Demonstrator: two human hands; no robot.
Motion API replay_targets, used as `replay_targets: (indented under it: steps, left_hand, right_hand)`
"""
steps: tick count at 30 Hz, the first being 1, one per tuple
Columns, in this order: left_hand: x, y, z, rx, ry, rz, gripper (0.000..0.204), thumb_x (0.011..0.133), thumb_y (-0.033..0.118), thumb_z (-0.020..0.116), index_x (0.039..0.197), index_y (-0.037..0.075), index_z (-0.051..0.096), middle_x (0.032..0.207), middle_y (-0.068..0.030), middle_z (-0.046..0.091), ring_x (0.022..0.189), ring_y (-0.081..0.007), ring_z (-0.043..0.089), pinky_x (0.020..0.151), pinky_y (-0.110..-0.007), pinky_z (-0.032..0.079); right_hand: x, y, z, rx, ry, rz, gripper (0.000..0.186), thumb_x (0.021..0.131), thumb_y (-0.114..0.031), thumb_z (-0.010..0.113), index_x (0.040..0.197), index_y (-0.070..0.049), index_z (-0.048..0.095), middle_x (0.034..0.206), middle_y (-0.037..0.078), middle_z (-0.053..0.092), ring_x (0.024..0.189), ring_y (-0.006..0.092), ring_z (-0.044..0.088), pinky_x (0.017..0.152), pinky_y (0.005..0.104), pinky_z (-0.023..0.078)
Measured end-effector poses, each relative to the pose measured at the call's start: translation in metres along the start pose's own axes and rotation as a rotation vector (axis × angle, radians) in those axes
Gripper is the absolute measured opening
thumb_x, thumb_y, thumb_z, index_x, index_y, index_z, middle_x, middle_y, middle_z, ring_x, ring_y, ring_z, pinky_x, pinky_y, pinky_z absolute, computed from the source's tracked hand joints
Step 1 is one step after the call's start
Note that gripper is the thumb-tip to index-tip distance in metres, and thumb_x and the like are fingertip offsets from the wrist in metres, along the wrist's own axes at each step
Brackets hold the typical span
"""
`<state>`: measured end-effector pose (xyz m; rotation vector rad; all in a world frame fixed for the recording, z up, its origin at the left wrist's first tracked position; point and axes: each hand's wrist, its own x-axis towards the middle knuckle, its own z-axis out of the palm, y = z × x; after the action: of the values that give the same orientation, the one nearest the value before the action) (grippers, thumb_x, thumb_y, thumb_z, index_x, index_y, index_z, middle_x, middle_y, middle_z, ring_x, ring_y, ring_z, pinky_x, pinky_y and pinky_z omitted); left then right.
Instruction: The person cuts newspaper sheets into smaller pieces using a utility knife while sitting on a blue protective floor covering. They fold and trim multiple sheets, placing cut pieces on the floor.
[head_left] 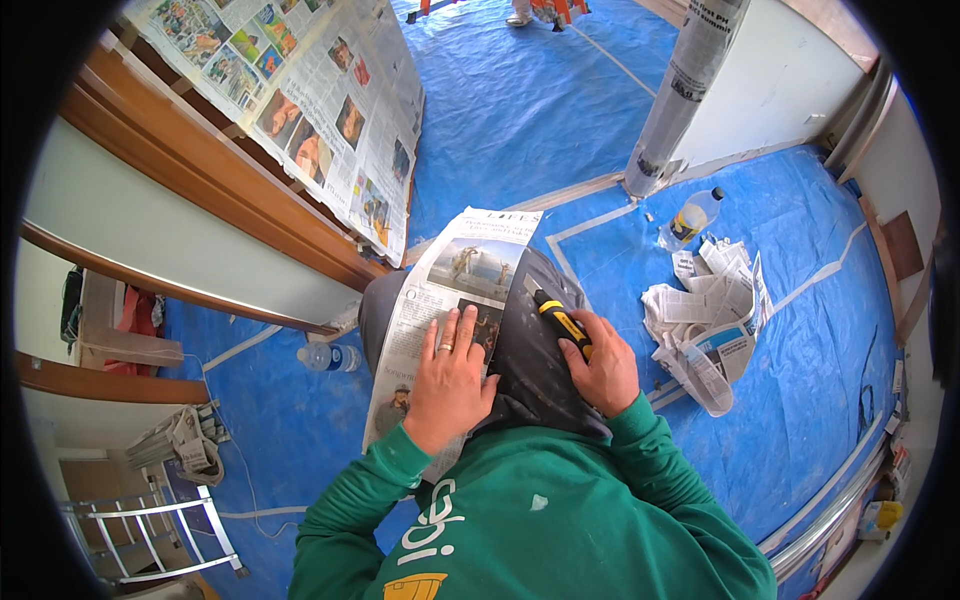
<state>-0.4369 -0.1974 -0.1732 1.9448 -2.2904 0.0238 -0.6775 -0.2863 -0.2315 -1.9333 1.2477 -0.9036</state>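
Observation:
A long folded strip of newspaper lies lengthwise over my left thigh, its top edge near my knee. My left hand rests flat on it with the fingers spread, a ring on one of them. In my right hand is a yellow and black utility knife, held over my right thigh. The knife's tip points up and left, toward the paper's right edge, apart from it. Whether the blade is out is too small to tell. My dark trousers show beneath both.
Blue sheeting covers the floor. Crumpled newspaper and a bottle with yellow label are at right; another bottle lies left. Newspaper wraps a door and a post. A metal ladder is lower left; someone's shoe shows far ahead.

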Motion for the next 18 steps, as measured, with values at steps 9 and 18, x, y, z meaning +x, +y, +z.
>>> replay_targets:
  steps: [9, 18]
  left_hand:
    - [-0.013, -0.002, 0.006, -0.16, -0.018, -0.045, 0.018, 0.095, 0.014, 0.079, 0.092, -0.001, 0.07, 0.167, -0.0298, 0.05, 0.155, -0.046, 0.047, 0.13, -0.057, 0.033]
    - [-0.016, -0.007, 0.007, -0.216, 0.115, -0.034, 0.014, 0.094, 0.012, 0.078, 0.092, 0.001, 0.07, 0.158, -0.0311, 0.059, 0.146, -0.0479, 0.056, 0.126, -0.057, 0.039]
  right_hand:
    - [-0.003, 0.002, 0.0, 0.015, 0.003, -0.017, 0.042, 0.098, -0.02, 0.078, 0.136, -0.005, 0.065, 0.116, 0.023, 0.074, 0.105, 0.0487, 0.072, 0.089, 0.0542, 0.057]
    - [0.002, 0.003, 0.001, 0.032, -0.034, -0.003, 0.043, 0.099, -0.022, 0.077, 0.138, -0.007, 0.066, 0.123, 0.023, 0.074, 0.109, 0.0465, 0.073, 0.093, 0.052, 0.058]
